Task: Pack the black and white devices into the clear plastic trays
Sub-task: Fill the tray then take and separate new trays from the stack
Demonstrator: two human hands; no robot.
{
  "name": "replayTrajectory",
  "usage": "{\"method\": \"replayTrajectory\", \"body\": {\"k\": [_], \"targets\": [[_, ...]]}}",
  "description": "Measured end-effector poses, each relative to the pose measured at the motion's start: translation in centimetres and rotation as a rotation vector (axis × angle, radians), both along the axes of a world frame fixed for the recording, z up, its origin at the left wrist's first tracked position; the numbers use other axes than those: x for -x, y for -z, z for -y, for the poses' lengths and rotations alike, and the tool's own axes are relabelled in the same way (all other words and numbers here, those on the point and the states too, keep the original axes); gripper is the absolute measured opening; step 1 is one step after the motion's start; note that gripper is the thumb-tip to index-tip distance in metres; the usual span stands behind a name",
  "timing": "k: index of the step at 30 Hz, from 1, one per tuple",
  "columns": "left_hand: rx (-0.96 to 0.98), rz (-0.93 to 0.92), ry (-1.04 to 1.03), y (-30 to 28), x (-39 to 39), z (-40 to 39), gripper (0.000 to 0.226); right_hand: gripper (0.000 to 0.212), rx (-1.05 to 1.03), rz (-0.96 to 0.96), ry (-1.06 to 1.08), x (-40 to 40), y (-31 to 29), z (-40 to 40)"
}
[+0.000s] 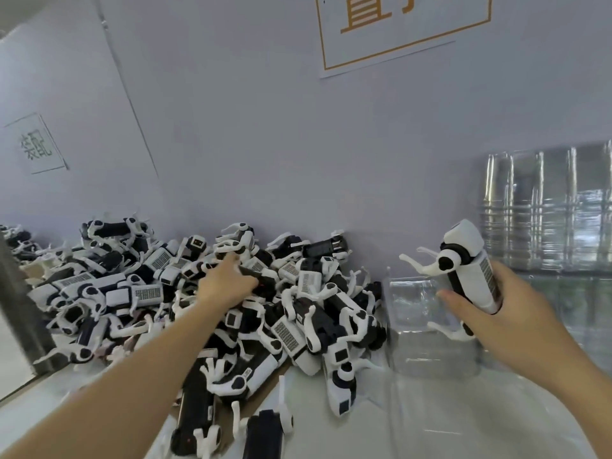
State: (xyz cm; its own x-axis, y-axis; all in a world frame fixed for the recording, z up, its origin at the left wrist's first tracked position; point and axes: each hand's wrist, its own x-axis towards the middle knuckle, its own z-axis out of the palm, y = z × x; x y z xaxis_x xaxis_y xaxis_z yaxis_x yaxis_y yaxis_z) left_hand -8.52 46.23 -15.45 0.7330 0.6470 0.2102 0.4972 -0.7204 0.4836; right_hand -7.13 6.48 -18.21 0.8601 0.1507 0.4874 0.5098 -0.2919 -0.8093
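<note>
The right hand (pixel 496 313) has its fingers curled round one black and white device (pixel 470 270), held upright above a clear tray (pixel 430 332) near the worktop's (pixel 347 435) right edge. The left hand (pixel 228 283) reaches into the heap of devices (pixel 185 293) along the worktop's back edge, its fingers pinching a black piece there. A stack of clear trays (pixel 546 207) stands at the back right corner.

A white table (pixel 331 435) bears heaped devices (pixel 185 293) and clear trays (pixel 430 326).
</note>
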Motion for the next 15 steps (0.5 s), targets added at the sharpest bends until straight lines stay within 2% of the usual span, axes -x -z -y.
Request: {"method": "replayTrajectory", "body": {"k": [2, 3, 5, 7, 9, 11, 12, 13, 15], "targets": [[-0.164, 0.032, 0.07, 0.6, -0.5, 2.5, 0.054, 0.014, -0.004, -0.005, 0.0, 0.0, 0.0, 0.0], [-0.217, 0.049, 0.116, 0.6, -0.7, 3.7, 0.04, 0.014, -0.001, -0.006, 0.002, -0.1, 0.0, 0.0], [-0.229, 0.047, 0.222, 0.7, -1.1, 5.7, 0.021, 0.015, 0.007, -0.005, 0.0, 0.0, 0.0, -0.1], [-0.173, 0.031, 0.332, 0.8, -1.0, 6.7, 0.021, 0.016, 0.008, -0.003, -0.005, 0.1, 0.0, -0.1], [-0.161, 0.079, 0.345, 0.0, -0.5, 6.4, 0.029, 0.016, 0.006, 0.0, -0.005, 0.2, 0.0, 0.0], [-0.333, 0.074, 0.136, -1.3, 0.2, 4.4, 0.048, 0.017, 0.005, 0.002, 0.001, 0.1, 0.0, 0.0], [-0.428, -0.009, -0.024, -2.1, 0.8, 2.8, 0.056, 0.017, 0.005, 0.002, 0.003, 0.1, -0.1, 0.0], [-0.441, -0.134, -0.158, -2.8, 1.4, 1.2, 0.062, 0.016, 0.007, 0.002, 0.004, 0.1, -0.1, 0.0], [-0.228, -0.4, -0.246, -3.1, 2.8, -1.8, 0.07, 0.017, 0.012, 0.0, 0.004, 0.2, -0.2, -0.1]]}}
